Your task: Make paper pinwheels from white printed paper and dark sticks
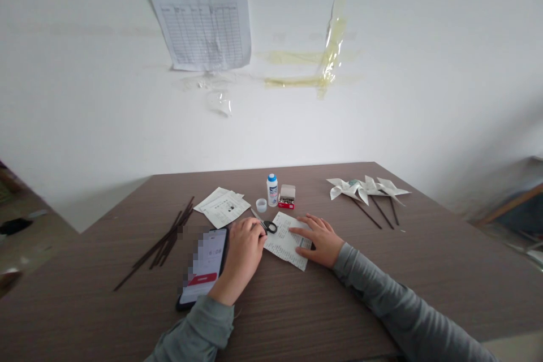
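Observation:
My left hand (245,246) is curled at the black-handled scissors (270,227), its fingertips closed around one side of the handle. The blades point away to the upper left, partly behind my fingers. My right hand (320,242) lies with spread fingers on the right part of a printed piece of paper (285,240), flat on the table. Just left of my left hand is a phone (206,266) with its screen lit. Beyond the scissors stand a small round white cup or cap (261,205), a blue-capped glue bottle (272,189) and an opened small red box (287,198).
More printed paper pieces (223,207) lie on the brown table (297,317), back left. Several dark thin sticks (165,240) rest at the left. Paper pinwheels (367,188) on sticks lie at the back right. A white wall (280,130) rises behind the table.

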Motion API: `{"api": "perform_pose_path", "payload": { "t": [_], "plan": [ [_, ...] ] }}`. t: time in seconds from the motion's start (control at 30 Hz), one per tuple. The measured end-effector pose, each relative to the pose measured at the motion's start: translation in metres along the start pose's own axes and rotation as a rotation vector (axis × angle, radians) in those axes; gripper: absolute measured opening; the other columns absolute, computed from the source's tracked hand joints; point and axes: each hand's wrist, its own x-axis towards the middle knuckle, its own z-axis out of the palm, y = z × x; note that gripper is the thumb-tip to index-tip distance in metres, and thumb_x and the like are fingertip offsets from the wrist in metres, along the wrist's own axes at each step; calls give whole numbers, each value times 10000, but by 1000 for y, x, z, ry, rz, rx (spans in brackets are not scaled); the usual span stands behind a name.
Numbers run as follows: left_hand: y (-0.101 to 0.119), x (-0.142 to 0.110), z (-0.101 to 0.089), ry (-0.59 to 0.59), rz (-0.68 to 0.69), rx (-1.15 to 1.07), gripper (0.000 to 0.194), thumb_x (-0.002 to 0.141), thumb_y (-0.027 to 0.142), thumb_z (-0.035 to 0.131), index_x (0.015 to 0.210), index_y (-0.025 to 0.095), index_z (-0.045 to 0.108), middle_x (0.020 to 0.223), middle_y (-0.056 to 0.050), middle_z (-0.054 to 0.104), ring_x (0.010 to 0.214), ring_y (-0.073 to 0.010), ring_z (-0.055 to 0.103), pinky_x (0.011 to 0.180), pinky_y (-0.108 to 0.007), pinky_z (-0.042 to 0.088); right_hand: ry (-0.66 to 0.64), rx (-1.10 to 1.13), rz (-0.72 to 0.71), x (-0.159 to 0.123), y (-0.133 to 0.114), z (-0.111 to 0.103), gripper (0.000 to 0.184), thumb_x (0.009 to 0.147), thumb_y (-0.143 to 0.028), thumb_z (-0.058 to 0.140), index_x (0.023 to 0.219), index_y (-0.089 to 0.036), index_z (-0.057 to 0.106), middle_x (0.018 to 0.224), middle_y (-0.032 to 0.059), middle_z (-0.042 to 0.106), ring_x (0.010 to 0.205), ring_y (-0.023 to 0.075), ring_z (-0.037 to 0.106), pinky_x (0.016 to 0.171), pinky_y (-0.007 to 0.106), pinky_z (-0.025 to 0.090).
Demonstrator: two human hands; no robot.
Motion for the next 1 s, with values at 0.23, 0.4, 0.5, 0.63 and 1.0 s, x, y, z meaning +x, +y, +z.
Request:
{"api": "perform_pose_path", "payload": {
  "t": [0.23,0.4,0.5,0.63,1.0],
  "plan": [
    [2,-3,6,-91,9,-78,270,1003,-1,909,955,264,891,1422,-118,929,1437,-405,860,1295,-648,680,13,-10,6,4,3,11,753,1109,-426,898,1846,-505,766,2042,80,602,1942,509,439,1569,858,361],
    [0,-7,14,-113,-9,-29,288,1002,33,926,1149,280,932,1482,-123,920,1474,-411,851,1316,-653,671,-3,5,-29,3,-5,8,774,1137,-359,851,1890,-489,725,2096,103,518,1972,532,365,1580,894,299],
    [-2,-8,15,-114,-31,37,332,1029,110,941,1318,273,928,1526,-137,909,1513,-420,834,1329,-643,661,-22,-13,-52,3,-11,7,733,1177,-346,811,1880,-530,723,2116,77,491,1986,519,342,1589,901,260],
    [-3,-8,13,-126,-53,102,346,1053,204,973,1389,260,915,1526,-147,903,1513,-432,833,1312,-618,664,-12,-26,-72,3,-14,9,677,1200,-349,803,1840,-564,755,2098,66,525,1972,510,381,1574,917,280],
    [1,-8,4,-158,-73,66,242,1080,242,972,1318,281,963,1527,-153,894,1509,-438,834,1288,-609,671,136,28,70,-1,-9,-16,365,1254,-341,728,1507,-421,979,1923,81,727,1882,462,525,1577,783,381]
  ]
}}
